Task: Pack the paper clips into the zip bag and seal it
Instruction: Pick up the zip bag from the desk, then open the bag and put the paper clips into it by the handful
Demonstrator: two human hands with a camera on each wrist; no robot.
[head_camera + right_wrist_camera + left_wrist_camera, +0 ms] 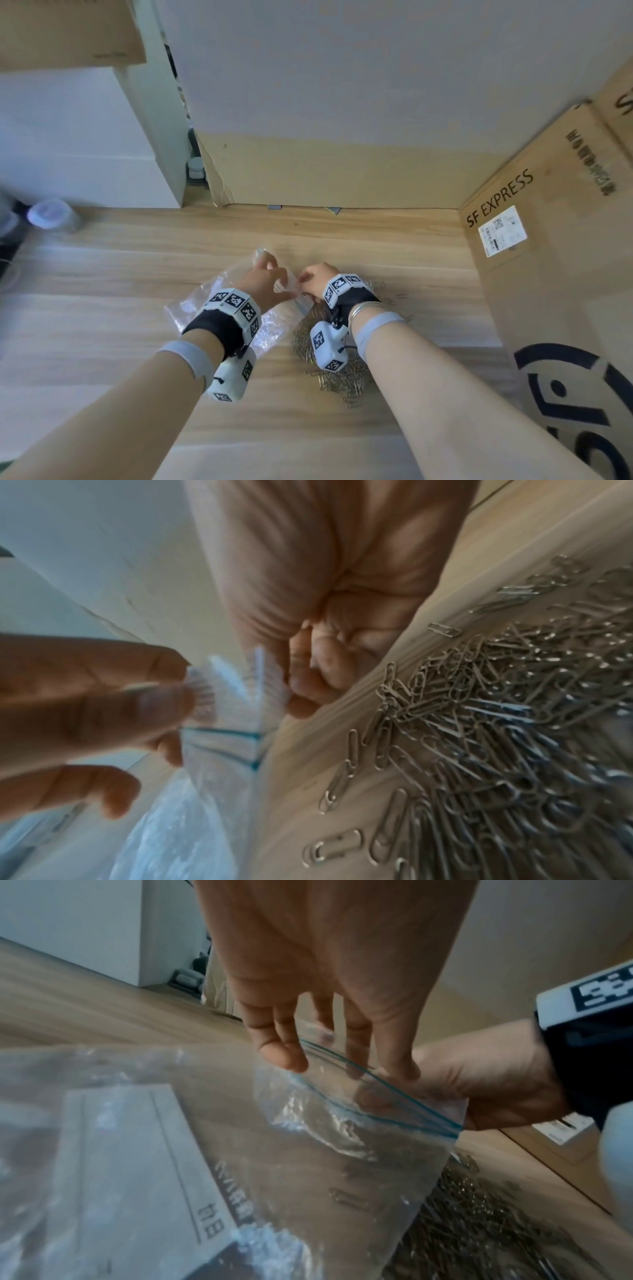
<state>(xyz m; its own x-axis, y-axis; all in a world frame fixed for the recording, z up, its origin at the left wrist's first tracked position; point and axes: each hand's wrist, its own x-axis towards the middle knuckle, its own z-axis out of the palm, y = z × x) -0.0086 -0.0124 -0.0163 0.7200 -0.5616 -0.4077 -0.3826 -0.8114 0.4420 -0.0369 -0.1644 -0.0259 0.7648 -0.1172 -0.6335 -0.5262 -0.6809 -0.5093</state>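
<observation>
A clear zip bag (pixel 191 306) with a blue zip line lies on the wooden table (pixel 120 260), its mouth toward the right. My left hand (pixel 275 274) holds one lip of the mouth, thumb and finger pinching it in the right wrist view (pixel 171 693). My right hand (pixel 308 279) pinches the opposite lip, fingers curled (pixel 304 680). The mouth (pixel 359 1093) stands parted between the two hands. A big heap of silver paper clips (pixel 342 375) lies on the table under my right wrist, just right of the bag (pixel 496 723). One clip (pixel 346 1199) shows through the bag's film.
A tall SF Express cardboard box (pixel 548 246) stands at the right edge of the table. A cardboard sheet (pixel 325 171) leans against the back wall. Plastic containers (pixel 51 214) sit at the far left, beside a white cabinet (pixel 85 154).
</observation>
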